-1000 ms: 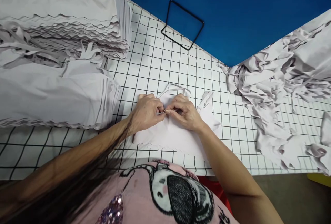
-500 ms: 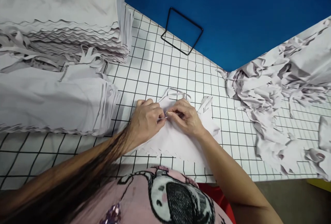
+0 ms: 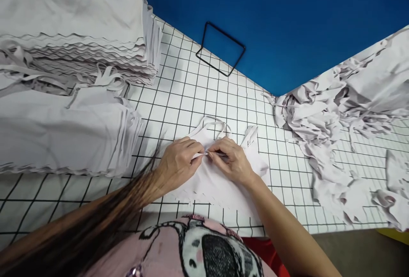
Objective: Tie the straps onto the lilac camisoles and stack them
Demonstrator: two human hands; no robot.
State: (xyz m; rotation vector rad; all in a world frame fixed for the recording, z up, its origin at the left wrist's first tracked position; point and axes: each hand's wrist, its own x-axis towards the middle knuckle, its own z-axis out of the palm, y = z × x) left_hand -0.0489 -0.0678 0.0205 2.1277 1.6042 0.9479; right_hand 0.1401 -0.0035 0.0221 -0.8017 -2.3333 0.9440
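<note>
A pale strappy top (image 3: 220, 187), a camisole by its look, lies on the checked tabletop in front of me, its thin straps looped toward the far side. My left hand (image 3: 183, 160) is closed in a pinch on the garment's edge near its middle. Opposite it, almost touching, my right hand (image 3: 230, 157) pinches the same edge between thumb and forefinger. A narrow bit of fabric shows between the fingertips; any finer detail there is too small to make out.
Two tall stacks of similar pale garments, a back stack (image 3: 79, 8) and a front stack (image 3: 60, 128), stand at left. A loose heap of garments (image 3: 313, 111) spreads over the right side. A black wire frame (image 3: 220, 49) overhangs the table's far edge by a blue surface (image 3: 271, 17).
The whole view has shifted slightly, so things sit a little lower and further left. Both hands keep their pinch, with a bit more fabric edge showing at the left fingers.
</note>
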